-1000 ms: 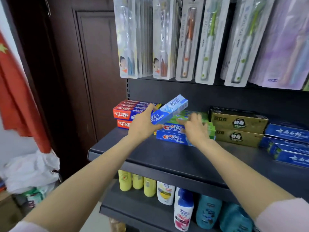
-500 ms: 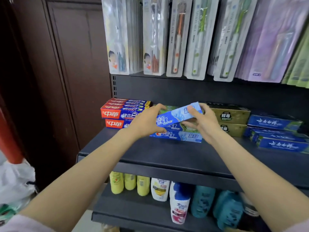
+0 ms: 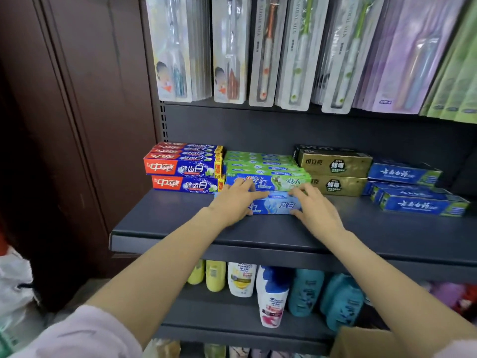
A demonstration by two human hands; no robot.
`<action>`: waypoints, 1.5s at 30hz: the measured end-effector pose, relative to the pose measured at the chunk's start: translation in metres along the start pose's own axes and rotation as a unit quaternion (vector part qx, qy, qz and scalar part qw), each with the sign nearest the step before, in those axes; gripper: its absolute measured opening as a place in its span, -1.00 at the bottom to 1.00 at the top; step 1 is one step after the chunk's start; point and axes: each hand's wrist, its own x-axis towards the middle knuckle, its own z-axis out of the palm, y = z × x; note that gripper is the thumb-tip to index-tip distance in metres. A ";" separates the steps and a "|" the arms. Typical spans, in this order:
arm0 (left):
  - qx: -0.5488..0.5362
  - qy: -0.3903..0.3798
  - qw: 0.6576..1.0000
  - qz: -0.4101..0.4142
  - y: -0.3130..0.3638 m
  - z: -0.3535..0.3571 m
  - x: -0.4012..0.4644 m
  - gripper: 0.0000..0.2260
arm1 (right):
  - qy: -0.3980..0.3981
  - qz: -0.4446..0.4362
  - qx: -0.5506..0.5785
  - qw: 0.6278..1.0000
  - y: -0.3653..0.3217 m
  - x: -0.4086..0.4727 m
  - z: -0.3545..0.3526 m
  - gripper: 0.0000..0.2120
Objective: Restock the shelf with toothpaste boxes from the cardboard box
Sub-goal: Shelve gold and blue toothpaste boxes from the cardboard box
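- The fingers of the left hand (image 3: 236, 202) are laid spread over the left end of a light-blue Crest toothpaste box (image 3: 276, 204), with the thumb tucked at its front lower edge.
- The right hand (image 3: 313, 206) is set the same way at the box's right end, fingers fanned across the top and thumb low in front; the box is thus held between both hands rather than pinched.
- Under the fingers, the box lies flat on the dark shelf (image 3: 180, 228), long side facing outward.
- Just beyond the fingertips, a stack of green Crest boxes (image 3: 265, 167) is met; the held box appears to touch its front face.
- To the left of the left hand stand red Zhonghua boxes (image 3: 180, 167); to the right of the right hand, gold boxes (image 3: 335, 166).
- For a tidy finish, equal pressure should be applied at both ends so the box is slid back square.
- The cardboard box (image 3: 366, 342) is seen only as a corner, low and right of the right forearm.
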 end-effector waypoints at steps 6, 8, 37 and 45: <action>0.020 0.047 0.999 -0.013 0.021 -0.001 0.006 -0.47 | 0.000 0.067 0.017 0.998 -0.007 -0.006 -0.003 -0.63; 0.006 0.063 0.998 -0.020 0.025 -0.001 0.004 -0.50 | 0.001 0.072 0.055 0.996 -0.007 -0.010 -0.006 -0.63; -0.274 -0.310 0.899 -0.143 0.374 0.147 -0.057 -0.79 | -0.442 0.089 0.114 0.885 0.208 -0.302 0.064 -0.79; -0.266 -0.434 0.806 -0.304 0.424 0.230 -0.065 -0.67 | -0.592 0.123 0.051 0.795 0.244 -0.359 0.164 -0.58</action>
